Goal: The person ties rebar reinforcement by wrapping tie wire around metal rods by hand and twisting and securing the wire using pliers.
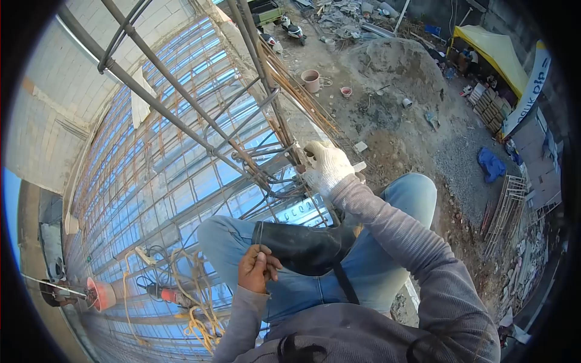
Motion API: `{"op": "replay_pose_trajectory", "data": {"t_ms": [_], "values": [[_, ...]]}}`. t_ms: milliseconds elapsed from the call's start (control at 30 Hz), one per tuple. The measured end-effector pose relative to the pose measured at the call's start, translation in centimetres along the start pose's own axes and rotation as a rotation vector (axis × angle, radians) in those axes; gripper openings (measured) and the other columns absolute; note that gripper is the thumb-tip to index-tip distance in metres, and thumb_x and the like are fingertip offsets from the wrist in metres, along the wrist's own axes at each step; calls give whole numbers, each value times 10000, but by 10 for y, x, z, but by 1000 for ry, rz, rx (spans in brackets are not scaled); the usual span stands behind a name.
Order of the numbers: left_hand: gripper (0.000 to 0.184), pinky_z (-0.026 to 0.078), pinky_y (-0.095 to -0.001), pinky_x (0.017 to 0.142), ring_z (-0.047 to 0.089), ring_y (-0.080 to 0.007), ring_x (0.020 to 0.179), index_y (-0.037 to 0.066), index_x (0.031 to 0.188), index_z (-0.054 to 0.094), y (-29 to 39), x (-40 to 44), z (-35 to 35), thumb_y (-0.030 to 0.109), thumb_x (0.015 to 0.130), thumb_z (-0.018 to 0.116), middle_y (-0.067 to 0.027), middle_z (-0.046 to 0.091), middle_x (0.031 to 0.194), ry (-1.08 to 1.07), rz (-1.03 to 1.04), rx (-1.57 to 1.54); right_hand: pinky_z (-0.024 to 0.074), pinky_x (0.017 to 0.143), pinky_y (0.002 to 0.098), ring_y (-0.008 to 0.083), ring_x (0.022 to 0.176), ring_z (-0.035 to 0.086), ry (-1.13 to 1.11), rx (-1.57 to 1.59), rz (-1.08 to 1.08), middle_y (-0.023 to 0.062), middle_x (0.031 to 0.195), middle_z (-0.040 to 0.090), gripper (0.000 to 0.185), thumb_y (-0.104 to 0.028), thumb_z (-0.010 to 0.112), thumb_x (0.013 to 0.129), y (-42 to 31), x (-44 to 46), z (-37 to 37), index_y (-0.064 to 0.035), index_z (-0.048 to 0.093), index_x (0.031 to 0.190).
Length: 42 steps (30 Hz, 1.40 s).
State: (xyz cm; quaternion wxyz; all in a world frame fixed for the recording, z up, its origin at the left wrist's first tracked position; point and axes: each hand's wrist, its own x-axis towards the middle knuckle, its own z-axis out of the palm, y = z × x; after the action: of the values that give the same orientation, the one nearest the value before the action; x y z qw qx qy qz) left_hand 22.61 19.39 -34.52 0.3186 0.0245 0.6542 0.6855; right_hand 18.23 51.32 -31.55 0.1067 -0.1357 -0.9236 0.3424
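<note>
My right hand (328,166), in a white knit work glove, is closed beside the foot of the upright steel bars (272,97). The glove hides what its fingers grip. A pale flat end (360,166) shows just beyond the glove; I cannot tell whether it is held. My bare left hand (259,269) is over my lap with its fingers curled and thumb close to them. Anything between those fingers is too small to make out. Close to it, a black rubber boot (302,248) lies across between my bent knees. Wire-like rings (284,190) circle the bars' lower ends.
A rebar mesh (181,145) covers shiny metal decking on the left. A red power tool (172,295), yellow rope (200,327) and an orange bucket (101,294) are at lower left. Right of the deck edge, lower ground holds a sand heap (399,66) and a bucket (310,80).
</note>
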Motion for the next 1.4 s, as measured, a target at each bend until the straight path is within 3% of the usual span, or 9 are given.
{"op": "replay_pose_trajectory", "data": {"t_ms": [267, 600, 667, 800, 933, 1067, 1167, 1267, 1400], "values": [[220, 433, -225, 483, 560, -116, 521, 62, 1100, 535, -28, 59, 29, 238, 1107, 403, -125, 691, 794, -33, 128, 35, 570, 807, 467, 382, 916, 711, 31, -26, 171, 193, 974, 717, 312, -308, 690, 871, -26, 20, 39, -51, 645, 1043], [209, 415, -218, 468, 534, -98, 513, 40, 1075, 552, -20, 106, 44, 190, 1102, 409, -127, 697, 802, -58, 115, 81, 551, 828, 430, 346, 938, 710, -306, 108, 95, 168, 937, 733, 255, -240, 697, 838, 34, 28, 4, -40, 705, 997], [209, 422, -217, 469, 559, -103, 533, 39, 1050, 554, -32, 102, 38, 187, 1100, 415, -129, 695, 800, -69, 115, 39, 556, 876, 386, 294, 997, 720, -398, -9, 161, 149, 1026, 749, 337, -194, 715, 854, 29, 31, -23, -46, 712, 1157], [216, 428, -211, 473, 567, -114, 535, 35, 1018, 555, -61, 82, 17, 196, 1096, 434, -132, 685, 798, -67, 96, 78, 554, 878, 395, 291, 983, 722, -407, 61, 106, 150, 1025, 748, 320, -184, 707, 838, 57, 38, -16, -36, 725, 1121], [204, 451, -225, 472, 554, -100, 548, 18, 1051, 569, -47, 100, 15, 145, 1099, 417, -125, 677, 817, -40, 126, 82, 552, 787, 420, 318, 851, 715, -361, 184, 46, 168, 889, 739, 255, -221, 660, 817, 63, 59, 15, -66, 763, 992], [230, 428, -212, 487, 526, -91, 529, 14, 1057, 575, -12, 130, 34, 171, 1105, 414, -130, 690, 832, -68, 144, 141, 550, 701, 383, 212, 745, 690, -457, 444, 101, 108, 810, 726, 308, -210, 698, 762, 59, 72, 19, -70, 767, 1027], [218, 411, -203, 485, 526, -83, 528, 17, 1057, 579, -4, 141, 34, 163, 1101, 424, -134, 696, 829, -102, 142, 169, 531, 573, 297, 114, 728, 660, -409, 905, 268, 37, 857, 720, 335, -207, 750, 782, 59, 62, 23, -103, 777, 1099], [215, 403, -195, 483, 533, -75, 532, 18, 1032, 578, -2, 137, 35, 163, 1098, 433, -139, 702, 833, -120, 152, 232, 524, 549, 274, 114, 728, 657, -321, 1286, 498, 49, 896, 723, 306, -206, 760, 813, 53, 55, 24, -76, 773, 1089], [223, 388, -201, 473, 521, -73, 521, 15, 1194, 590, 0, 125, 36, 168, 1083, 470, -115, 701, 818, -109, 130, 280, 552, 549, 274, 114, 655, 642, -254, 1139, 430, 55, 786, 708, 277, -173, 828, 774, 42, 53, 24, -30, 766, 1003]]}}
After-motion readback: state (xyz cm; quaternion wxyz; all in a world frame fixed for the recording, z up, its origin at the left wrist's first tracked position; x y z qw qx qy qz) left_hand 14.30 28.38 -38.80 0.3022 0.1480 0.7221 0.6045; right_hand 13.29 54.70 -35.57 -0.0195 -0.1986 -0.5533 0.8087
